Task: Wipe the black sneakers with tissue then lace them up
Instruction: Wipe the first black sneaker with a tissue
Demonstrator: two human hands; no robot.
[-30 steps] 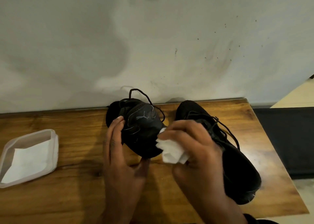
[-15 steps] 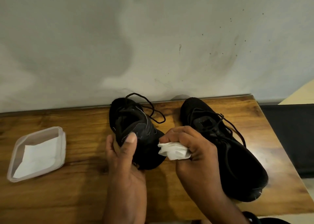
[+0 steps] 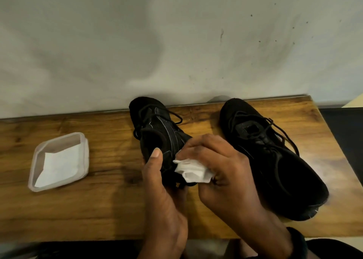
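Two black sneakers sit on a wooden table [image 3: 102,209]. My left hand [image 3: 163,192] grips the left sneaker [image 3: 157,131] at its heel, thumb hooked over the collar, toe pointing toward the wall. Its loose black laces [image 3: 174,117] trail off to the right. My right hand [image 3: 222,172] pinches a crumpled white tissue [image 3: 191,171] and presses it against the right side of that sneaker. The right sneaker [image 3: 275,160] lies flat on the table to the right, its laces untied.
A clear plastic container [image 3: 39,154] with a white tissue sheet [image 3: 59,166] inside stands at the table's left. A grey wall rises right behind the table. A dark mat [image 3: 343,133] lies beyond the table's right edge.
The left sneaker has turned from showing its side to upright, opening up. My left hand shifted to the heel with its thumb over the collar. The tissue stays at the shoe's right side.
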